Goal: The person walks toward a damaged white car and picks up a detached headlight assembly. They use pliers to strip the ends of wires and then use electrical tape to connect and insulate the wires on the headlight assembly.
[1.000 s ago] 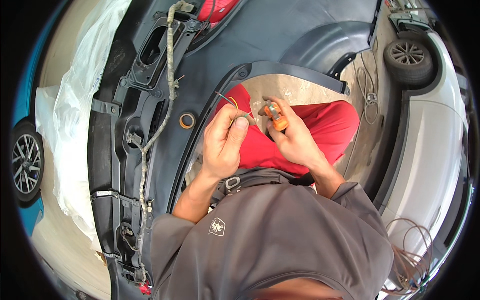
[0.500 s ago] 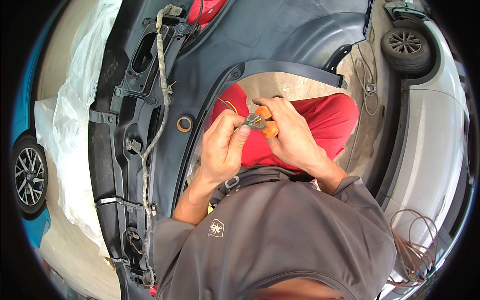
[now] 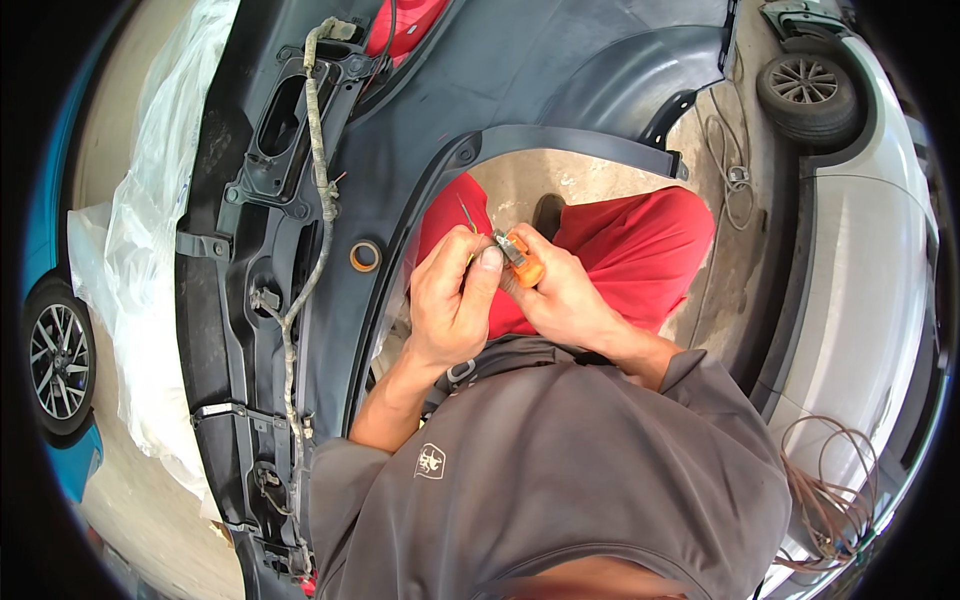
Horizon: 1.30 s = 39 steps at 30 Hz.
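My left hand (image 3: 452, 290) is closed, with thumb and forefinger pinched on thin wires (image 3: 465, 212). A dark strand pokes up above the knuckles, and a bit of yellow shows beside the thumb. Wrapped in my right hand (image 3: 565, 295) is a pair of orange-handled pliers (image 3: 526, 268). Their metal jaws (image 3: 506, 243) meet the left fingertips, where the wire ends are mostly hidden. Both hands come together over my lap. To their left, a roll of tan tape (image 3: 366, 256) lies on a dark grey car bumper cover (image 3: 420, 130).
A taped wiring harness (image 3: 322, 170) runs along the bumper's inner side. White plastic sheeting (image 3: 150, 300) and a blue car (image 3: 60, 250) are at the left. On the right stand a silver car (image 3: 850, 270), a loose wheel (image 3: 808, 95) and coiled cables (image 3: 825, 490).
The pliers have turned in my right hand, and their jaws have come closer to the left fingertips. The green and yellow wires between the hands are now mostly covered.
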{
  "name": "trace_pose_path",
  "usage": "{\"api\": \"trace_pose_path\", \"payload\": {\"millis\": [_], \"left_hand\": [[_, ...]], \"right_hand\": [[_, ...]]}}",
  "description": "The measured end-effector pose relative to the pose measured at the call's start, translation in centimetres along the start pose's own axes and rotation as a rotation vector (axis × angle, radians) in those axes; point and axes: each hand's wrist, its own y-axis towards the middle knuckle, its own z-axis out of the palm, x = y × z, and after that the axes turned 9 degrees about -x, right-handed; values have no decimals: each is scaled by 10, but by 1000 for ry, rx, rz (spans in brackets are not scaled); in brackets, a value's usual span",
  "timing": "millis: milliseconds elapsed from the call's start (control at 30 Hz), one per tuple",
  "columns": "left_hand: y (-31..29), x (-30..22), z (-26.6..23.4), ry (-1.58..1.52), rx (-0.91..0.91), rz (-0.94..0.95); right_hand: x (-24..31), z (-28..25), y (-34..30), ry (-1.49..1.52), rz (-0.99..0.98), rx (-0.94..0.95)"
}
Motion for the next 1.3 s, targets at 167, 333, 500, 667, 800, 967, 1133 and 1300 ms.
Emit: {"api": "trace_pose_path", "payload": {"millis": [167,333,500,667,800,967,1133,1300], "left_hand": [[-2,3,13,-24,-56,33],[-16,9,7,-350,-71,-218],[-19,12,7,-450,-72,-360],[-15,15,3,-419,-114,-323],[-9,22,-13,-413,-172,-280],[-7,29,-30,-315,-242,-259],[-17,30,-44,-316,-321,-277],[-45,29,-69,-237,-364,-306]], "right_hand": [[-12,17,-10,381,83,-63],[-19,-1,9,903,387,-262],[-67,-22,17,1031,509,-189],[-127,-24,31,1101,815,-89],[-157,-41,37,1073,843,-4],[-116,-34,21,700,573,-75],[-82,-31,22,-124,-49,-59],[-20,-26,56,-592,-602,-130]]}}
